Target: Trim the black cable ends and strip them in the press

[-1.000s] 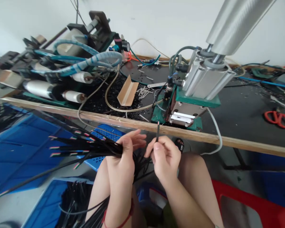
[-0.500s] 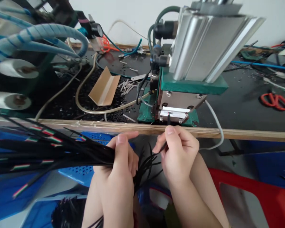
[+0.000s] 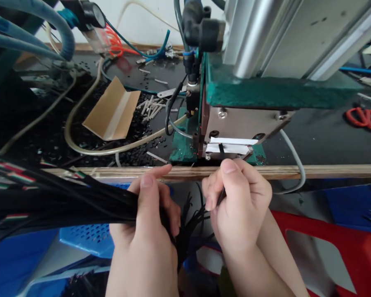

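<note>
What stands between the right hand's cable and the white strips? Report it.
Nothing visible: the black cable, pinched in the right hand, lies across the lower white strip, its end at the upper white strip.

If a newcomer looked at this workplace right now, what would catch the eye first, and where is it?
Probably the big metal machine with a green plate, at right of centre on the bench. Just below, the right hand pinches a thin black cable that reaches the gap between two white strips. At left, the left hand grips a thick black bundle showing red, white and green bits.
</note>
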Tool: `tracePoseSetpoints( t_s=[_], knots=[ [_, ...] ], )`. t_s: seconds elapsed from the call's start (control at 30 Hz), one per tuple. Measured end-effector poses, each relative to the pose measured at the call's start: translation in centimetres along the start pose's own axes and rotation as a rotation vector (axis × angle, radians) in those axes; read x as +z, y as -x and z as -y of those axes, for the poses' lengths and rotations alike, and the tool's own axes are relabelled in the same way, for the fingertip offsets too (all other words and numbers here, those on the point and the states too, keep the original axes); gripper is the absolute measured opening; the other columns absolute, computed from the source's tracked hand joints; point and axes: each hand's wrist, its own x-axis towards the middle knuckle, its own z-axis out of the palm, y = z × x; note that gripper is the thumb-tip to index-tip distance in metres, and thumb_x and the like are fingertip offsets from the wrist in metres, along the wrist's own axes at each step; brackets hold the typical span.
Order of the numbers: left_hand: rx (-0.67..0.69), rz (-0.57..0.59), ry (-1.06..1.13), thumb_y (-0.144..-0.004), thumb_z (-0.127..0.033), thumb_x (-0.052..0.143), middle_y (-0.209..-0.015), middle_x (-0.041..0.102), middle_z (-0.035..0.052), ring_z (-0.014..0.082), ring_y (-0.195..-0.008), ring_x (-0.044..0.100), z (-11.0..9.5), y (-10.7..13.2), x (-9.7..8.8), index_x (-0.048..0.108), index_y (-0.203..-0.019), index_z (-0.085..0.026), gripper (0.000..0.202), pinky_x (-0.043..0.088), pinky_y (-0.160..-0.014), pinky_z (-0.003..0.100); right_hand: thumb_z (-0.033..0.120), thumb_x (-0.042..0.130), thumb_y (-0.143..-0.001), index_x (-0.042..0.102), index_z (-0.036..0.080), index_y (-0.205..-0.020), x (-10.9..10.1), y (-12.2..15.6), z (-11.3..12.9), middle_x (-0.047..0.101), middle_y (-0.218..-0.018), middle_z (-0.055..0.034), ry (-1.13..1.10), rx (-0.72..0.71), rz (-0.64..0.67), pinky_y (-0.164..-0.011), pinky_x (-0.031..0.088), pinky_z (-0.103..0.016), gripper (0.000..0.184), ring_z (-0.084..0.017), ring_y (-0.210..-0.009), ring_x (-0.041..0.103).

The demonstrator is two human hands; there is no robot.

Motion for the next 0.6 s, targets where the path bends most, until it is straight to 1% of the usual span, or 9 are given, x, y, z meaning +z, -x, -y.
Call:
tracePoseSetpoints(
  t_s=[0.1, 0.23, 0.37, 0.6],
  knots=[
    [-0.031, 0.004, -0.013, -0.117, -0.035, 0.06, -0.077, 0.053, -0.0042, 0.0063, -0.046, 0.045, 0.03, -0.25, 0.16, 0.082, -0.108, -0.019, 0.028, 0.037, -0.046, 0.024, 0.021, 0.074, -0.11, 0.063, 0.021, -0.062, 0.06, 0.01, 0.04, 0.06, -0.048, 0.0057, 0.006, 0.003, -0.007, -0.042, 0.044, -0.021, 0.049, -0.008, -0.037, 0.05],
    [0.032, -0.065, -0.048, -0.116, -0.037, 0.065, -0.074, 0.054, -0.005, 0.0056, -0.045, 0.044, 0.45, -0.36, 0.52, 0.084, -0.11, -0.02, 0.026, 0.037, -0.045, 0.022, 0.023, 0.075, -0.109, 0.065, 0.021, -0.062, 0.08, -0.06, 0.22, 0.06, -0.048, 0.0058, 0.005, 0.025, -0.012, -0.039, 0.043, -0.021, 0.048, -0.008, -0.035, 0.051],
    [0.037, -0.077, -0.057, -0.115, -0.037, 0.066, -0.075, 0.056, -0.0042, 0.0051, -0.046, 0.045, 0.64, -0.29, 0.86, 0.085, -0.11, -0.019, 0.027, 0.038, -0.046, 0.021, 0.026, 0.075, -0.11, 0.065, 0.021, -0.062, 0.11, -0.14, 0.29, 0.061, -0.047, 0.0059, 0.003, 0.026, -0.018, -0.04, 0.044, -0.021, 0.049, -0.008, -0.035, 0.051],
    [0.025, -0.088, -0.057, -0.115, -0.036, 0.066, -0.074, 0.056, -0.004, 0.0054, -0.045, 0.046, 0.42, -0.24, 0.96, 0.085, -0.109, -0.019, 0.027, 0.038, -0.045, 0.02, 0.02, 0.075, -0.108, 0.066, 0.021, -0.061, 0.26, -0.08, 0.29, 0.061, -0.048, 0.0064, -0.002, 0.027, -0.034, -0.041, 0.045, -0.021, 0.048, -0.008, -0.036, 0.053]
  ],
)
